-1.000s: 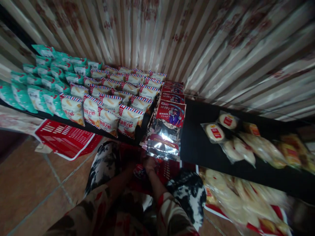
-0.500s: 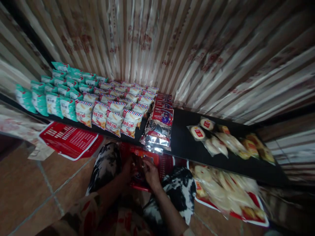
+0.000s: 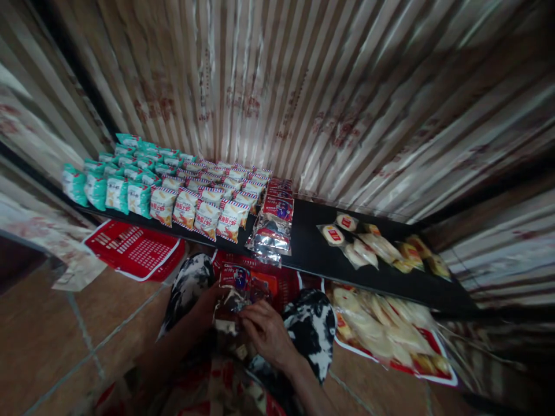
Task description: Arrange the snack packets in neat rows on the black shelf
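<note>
My left hand (image 3: 208,305) is closed on the left edge of a dark red snack packet (image 3: 235,278) with a blue figure and a shiny lower part. The fingers of my right hand (image 3: 267,334) are bent against the packet's lower right edge, gripping it. This packet is over my lap, between my knees. Just ahead, similar red packets (image 3: 277,211) lie overlapped in a row on the black shelf (image 3: 310,251). Beyond my hands, a red basket (image 3: 288,283) holds an orange pack (image 3: 266,282) and other dark packets, partly hidden by the held one.
White snack bags (image 3: 208,216) and teal bags (image 3: 117,193) fill the shelf's left side. Wrapped breads (image 3: 362,254) lie at its right. Below are a red basket (image 3: 139,248) at left and a bread-filled basket (image 3: 446,370) at right. Corrugated sheeting (image 3: 277,86) stands behind.
A red packet has come up out of the basket area into my hands, nearer my body. Both hands have drawn back slightly. The view has shifted a little.
</note>
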{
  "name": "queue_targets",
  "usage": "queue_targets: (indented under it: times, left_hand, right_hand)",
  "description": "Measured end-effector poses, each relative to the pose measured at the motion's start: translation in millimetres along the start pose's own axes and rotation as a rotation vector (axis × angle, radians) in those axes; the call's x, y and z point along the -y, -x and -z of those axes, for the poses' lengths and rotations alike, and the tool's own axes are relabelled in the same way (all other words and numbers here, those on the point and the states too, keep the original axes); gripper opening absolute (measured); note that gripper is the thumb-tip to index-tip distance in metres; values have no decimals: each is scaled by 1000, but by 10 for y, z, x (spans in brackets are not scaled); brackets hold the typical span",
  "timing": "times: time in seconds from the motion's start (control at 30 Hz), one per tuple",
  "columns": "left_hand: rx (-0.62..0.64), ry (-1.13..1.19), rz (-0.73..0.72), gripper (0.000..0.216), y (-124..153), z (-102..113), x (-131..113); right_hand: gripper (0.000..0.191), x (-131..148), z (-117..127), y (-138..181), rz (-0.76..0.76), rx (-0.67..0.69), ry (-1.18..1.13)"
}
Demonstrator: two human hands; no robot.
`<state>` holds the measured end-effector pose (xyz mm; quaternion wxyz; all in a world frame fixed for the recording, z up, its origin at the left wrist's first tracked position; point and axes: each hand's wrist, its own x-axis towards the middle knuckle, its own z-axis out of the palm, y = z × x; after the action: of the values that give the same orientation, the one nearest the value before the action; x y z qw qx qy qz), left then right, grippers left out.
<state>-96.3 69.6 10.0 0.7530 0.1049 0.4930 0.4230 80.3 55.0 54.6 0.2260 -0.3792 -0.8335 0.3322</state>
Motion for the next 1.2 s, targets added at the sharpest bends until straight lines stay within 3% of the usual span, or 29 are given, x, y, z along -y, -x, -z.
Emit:
queue_targets:
  times: [0.2,0.33,0.4,0.5,0.7,0.83,0.93,1.07,1.2]
  left_hand:
    - [66,42,-102,38,425,13,-152]
    - [202,25,-102,44,587,-100,-271]
    - [269,-18,-116,46,617,-213,-361]
    - [334,-67,-136,50,631,-454,-522]
    - [463,-56,-195,48,574,-992,-770]
    - [390,-92,-316,44,410,-1232,-870]
    - [277,-185,-399,53,236,-1346,-970]
    - [252,-332,-491,64,-56,-1502,-1155]
    - [118,-477,-617,38,-466,-1745,-1345]
  right_hand:
    - [26,-80,40,-3,-290,-339,-88]
    - [30,-5,60,-93,-421,-307,-487]
    - [35,74,79,-153,-397,-314,-701]
    - [42,163,141,-231,-349,-453,-906]
    - [49,132,507,-347,-382,-718,-944]
    - [60,1,911,-541,-374,-785,-933]
    - [66,-172,1221,-781,-368,-802,-900]
    - [68,-504,1571,-1194,-377,-845,-838]
    - [60,-901,1836,-1660,-441,-805,-656]
